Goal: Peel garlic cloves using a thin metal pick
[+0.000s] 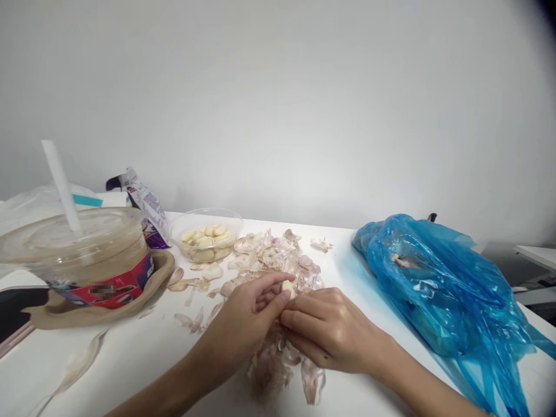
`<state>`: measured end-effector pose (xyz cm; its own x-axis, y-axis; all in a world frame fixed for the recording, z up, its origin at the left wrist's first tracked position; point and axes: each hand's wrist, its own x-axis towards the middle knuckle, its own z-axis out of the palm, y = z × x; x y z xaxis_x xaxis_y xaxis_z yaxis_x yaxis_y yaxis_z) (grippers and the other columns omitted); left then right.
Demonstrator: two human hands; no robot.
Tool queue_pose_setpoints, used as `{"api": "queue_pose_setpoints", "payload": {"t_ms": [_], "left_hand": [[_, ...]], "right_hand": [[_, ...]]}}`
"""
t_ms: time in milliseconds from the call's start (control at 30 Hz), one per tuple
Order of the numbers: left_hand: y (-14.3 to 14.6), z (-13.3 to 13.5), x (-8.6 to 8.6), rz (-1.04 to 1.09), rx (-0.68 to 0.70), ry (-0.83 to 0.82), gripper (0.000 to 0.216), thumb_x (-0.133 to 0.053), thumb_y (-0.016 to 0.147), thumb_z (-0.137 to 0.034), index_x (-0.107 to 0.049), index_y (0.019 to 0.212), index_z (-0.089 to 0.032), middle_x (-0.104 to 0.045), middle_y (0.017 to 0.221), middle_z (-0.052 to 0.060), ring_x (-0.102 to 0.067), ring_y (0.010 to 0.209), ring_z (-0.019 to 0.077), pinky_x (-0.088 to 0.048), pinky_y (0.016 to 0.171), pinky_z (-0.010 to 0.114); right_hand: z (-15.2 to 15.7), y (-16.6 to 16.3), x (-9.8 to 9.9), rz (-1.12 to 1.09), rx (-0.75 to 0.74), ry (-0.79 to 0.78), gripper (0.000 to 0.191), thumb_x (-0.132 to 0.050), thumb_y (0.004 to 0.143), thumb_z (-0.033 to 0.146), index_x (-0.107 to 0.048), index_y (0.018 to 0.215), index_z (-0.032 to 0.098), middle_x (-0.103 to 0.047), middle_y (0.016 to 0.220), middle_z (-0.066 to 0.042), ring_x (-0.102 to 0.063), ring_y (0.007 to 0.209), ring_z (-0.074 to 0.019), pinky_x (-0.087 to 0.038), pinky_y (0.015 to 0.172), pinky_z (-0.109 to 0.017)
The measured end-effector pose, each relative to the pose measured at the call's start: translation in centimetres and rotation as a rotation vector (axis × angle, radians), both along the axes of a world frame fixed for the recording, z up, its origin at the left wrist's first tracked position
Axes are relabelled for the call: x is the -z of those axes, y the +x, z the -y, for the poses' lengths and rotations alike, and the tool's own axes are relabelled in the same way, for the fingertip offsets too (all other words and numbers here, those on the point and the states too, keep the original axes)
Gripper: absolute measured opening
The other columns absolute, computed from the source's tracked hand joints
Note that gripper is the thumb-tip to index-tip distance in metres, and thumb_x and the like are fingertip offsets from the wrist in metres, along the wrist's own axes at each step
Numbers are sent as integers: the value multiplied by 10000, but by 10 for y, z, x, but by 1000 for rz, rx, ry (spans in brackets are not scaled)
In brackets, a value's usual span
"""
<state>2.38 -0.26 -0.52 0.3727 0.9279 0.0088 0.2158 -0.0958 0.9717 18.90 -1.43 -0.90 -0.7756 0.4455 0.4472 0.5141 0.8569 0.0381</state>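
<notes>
A pale garlic clove is pinched between the thumb and index finger of my left hand. My right hand meets it from the other side, its fingers curled and pressed against the clove; its fingertips are partly hidden. Under and beyond both hands spreads a heap of papery garlic skins. Behind them to the left, a clear plastic bowl holds several peeled garlic cloves. A few unpeeled cloves lie in front of the bowl.
On the left, a large drink cup with a straw stands in a cardboard holder, a dark device beside it. A purple wrapper lies behind. A blue plastic bag fills the right side of the white table.
</notes>
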Motion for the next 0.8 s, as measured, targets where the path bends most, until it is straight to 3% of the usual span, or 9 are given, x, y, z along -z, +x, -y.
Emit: {"api": "queue_pose_setpoints", "payload": {"t_ms": [800], "left_hand": [[-1,0,1,91,9,-17,342,-501,796,-343,-568,1087,-176,-678,814,41,-612,820,216,-466,739,305]], "right_hand": [[1,0,-1,-42,-10,35,225,-356,853,155,-574,801,135,-551,676,-25,-443,539,-123,-347,475,-254]]}}
